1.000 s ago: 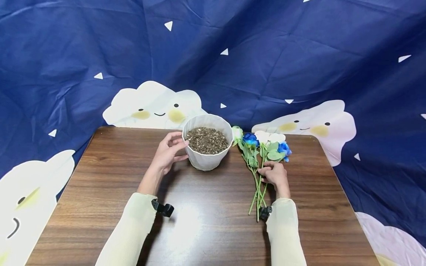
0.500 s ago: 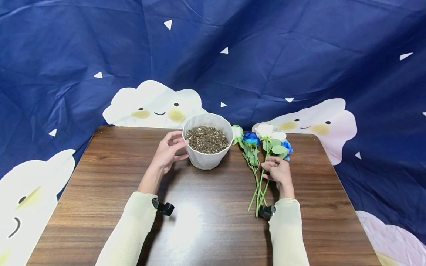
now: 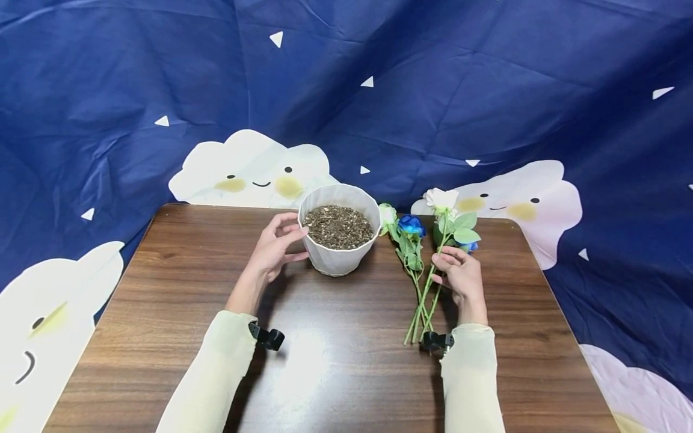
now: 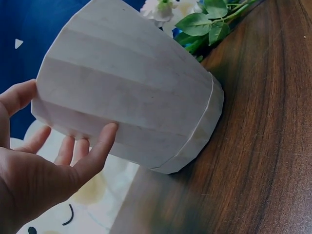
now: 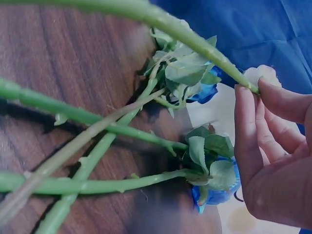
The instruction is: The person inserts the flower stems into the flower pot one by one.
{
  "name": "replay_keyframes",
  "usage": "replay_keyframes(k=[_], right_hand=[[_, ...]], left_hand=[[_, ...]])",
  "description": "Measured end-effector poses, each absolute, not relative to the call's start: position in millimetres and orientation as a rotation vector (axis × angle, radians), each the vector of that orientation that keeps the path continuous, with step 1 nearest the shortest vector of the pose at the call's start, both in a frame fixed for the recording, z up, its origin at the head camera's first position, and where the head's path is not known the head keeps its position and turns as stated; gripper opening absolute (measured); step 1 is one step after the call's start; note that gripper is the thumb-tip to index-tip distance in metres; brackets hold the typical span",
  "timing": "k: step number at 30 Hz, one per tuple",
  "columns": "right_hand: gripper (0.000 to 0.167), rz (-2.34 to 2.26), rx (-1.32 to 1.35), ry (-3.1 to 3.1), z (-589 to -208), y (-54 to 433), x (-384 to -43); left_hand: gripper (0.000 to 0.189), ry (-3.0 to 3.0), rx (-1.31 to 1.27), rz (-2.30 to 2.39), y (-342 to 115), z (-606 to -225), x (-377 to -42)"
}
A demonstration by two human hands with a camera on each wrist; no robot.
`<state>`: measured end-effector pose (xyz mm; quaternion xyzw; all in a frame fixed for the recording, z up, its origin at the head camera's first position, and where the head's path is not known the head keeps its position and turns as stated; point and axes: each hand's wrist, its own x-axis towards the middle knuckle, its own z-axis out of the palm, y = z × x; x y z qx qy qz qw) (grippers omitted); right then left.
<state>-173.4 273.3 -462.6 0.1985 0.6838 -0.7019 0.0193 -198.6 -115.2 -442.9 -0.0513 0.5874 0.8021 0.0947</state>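
Observation:
A white faceted flowerpot point(image 3: 337, 263) full of brown soil point(image 3: 338, 227) stands at the table's back middle. My left hand point(image 3: 275, 248) touches its left side, fingers spread near the rim; in the left wrist view the fingertips point(image 4: 109, 130) rest against the pot wall. On the right, my right hand point(image 3: 460, 273) pinches the green stem of a white artificial rose point(image 3: 441, 199) between thumb and fingers, its bloom raised above the others. Beneath it lie more artificial roses, among them a blue rose point(image 3: 411, 225) and a pale green-white rose point(image 3: 387, 218), their stems point(image 5: 92, 151) crossing on the wood.
The brown wooden table point(image 3: 346, 373) ends at a back edge, where a blue curtain point(image 3: 346, 90) with printed clouds hangs. A second blue rose point(image 3: 467, 246) lies close behind my right hand. Black camera straps point(image 3: 267, 337) circle both wrists.
My right hand has shifted slightly right, and the white rose it pinches has risen from among the other flowers, its bloom now higher. The left hand and the pot stay in place.

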Motion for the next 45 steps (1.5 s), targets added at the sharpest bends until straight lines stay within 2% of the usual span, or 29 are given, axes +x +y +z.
replay_keyframes(k=[19, 41, 45], right_hand=[[0.023, -2.572, 0.556, 1.934, -458.4, 258.2, -177.3], [0.028, -2.933, 0.291, 1.695, -423.1, 233.3, -187.1], [0.020, -3.017, 0.242, 1.622, -410.6, 230.3, -190.3]], left_hand=[[0.052, 1.725, -0.152, 2.378, -112.8, -445.5, -199.1], [0.053, 1.709, -0.140, 2.388, -117.5, -444.5, -199.8], [0.054, 1.697, -0.123, 2.381, -116.0, -443.2, -201.5]])
